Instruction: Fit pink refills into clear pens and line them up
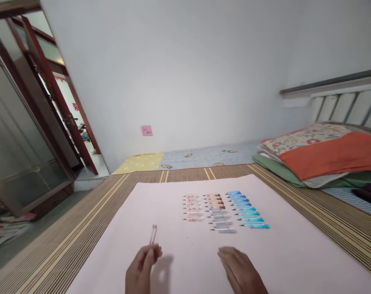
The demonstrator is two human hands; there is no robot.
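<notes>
Two slim pale pens [152, 235] stand upward from my left hand [144, 263], their dark tips pointing away from me. The thumb and fingers of that hand pinch them near the lower end, above a large pale pink sheet [121, 241]. My right hand [240, 265] holds nothing; its fingers are stretched out over the sheet, below the pens. Three columns of pens lie on the sheet, tips to the left: pale pink-patterned pens [194, 208], brown pens [214, 201] above grey pens [222, 223], and blue-to-turquoise pens [248, 213].
The sheet lies on a striped mat [78, 220]. Folded bedding with an orange cover [329, 153] is piled at the right, before a headboard [347, 108]. A white wall [188, 81] with a pink note [146, 130] stands behind. A doorway [78, 122] opens at the left.
</notes>
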